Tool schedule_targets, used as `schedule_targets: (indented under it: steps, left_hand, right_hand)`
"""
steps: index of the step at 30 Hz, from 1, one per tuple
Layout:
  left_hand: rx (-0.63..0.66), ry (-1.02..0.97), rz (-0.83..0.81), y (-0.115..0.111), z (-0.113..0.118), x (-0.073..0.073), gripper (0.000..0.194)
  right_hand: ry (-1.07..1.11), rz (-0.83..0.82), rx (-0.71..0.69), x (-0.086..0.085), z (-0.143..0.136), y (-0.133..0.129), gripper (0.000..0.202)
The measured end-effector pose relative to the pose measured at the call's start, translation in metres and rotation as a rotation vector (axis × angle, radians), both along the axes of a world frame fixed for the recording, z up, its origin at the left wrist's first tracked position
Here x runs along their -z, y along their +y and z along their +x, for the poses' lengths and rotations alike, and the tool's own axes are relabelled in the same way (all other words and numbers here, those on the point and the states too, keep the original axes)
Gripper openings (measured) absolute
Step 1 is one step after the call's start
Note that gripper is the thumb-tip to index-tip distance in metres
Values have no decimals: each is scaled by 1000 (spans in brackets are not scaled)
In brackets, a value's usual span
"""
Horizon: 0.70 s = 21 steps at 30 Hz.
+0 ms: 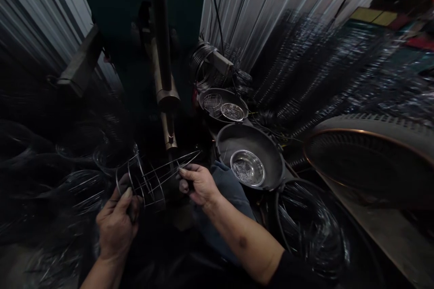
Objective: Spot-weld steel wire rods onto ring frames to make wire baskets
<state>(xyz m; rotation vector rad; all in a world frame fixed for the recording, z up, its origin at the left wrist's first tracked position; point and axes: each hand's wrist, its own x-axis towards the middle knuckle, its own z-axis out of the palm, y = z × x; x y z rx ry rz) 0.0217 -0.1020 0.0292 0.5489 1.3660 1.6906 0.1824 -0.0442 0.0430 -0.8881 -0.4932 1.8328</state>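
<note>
My left hand (117,221) is closed around the ringed side of a wire frame (145,185), thumb on top. The frame has several thin metal rods and curved rings, and a pointed end reaches to the right. At that end my right hand (200,185) pinches a thin wire between thumb and fingers. Just above the frame stands the machine's vertical rod with a copper-coloured tip (171,138). Right of my right hand, a round grey tray (271,156) holds a shiny metal bowl (247,168) with small wire pieces in it.
Behind lies another tray (222,92) with a bowl and wire rings. A wire coil (201,65) hangs near the corrugated wall. At the right are a large round rim (359,132) and a container of wire rings (312,221). Blurred wire items fill the left.
</note>
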Motion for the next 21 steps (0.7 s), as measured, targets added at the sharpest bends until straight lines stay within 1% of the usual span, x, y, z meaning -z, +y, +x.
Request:
schedule_targets:
  steps: [3,5,9,13,16,17,18,20,21]
  left_hand:
    - [35,-1,3,10,-7,4,40]
    - [32,-7,14,18,-11,6,39]
    - [4,-25,-26,30,-13,4,32]
    - [-54,-7,-232,34,-14,2,31]
    - [-26,19,-369,28,-18,8,43]
    - [-19,95,-380,25,-20,10,49]
    - [-9,224,-367,22,-21,12,56]
    - [34,569,-259,18,-22,12,66]
    - [81,736,-182,17,-21,10,68]
  right_hand:
    - [-24,23,7,2,0,8,35]
    - [-36,37,1,3,0,14,33]
    - [-71,37,15,2,-2,22,30]
    - [-120,8,33,-1,-8,24,26]
    - [-168,-8,76,-2,-13,22,22]
    - [-189,-7,85,-1,-14,21,21]
    - [-209,-1,90,-1,-15,19,21]
    - [-240,23,87,1,-16,15,19]
    - [-251,41,79,1,-16,12,19]
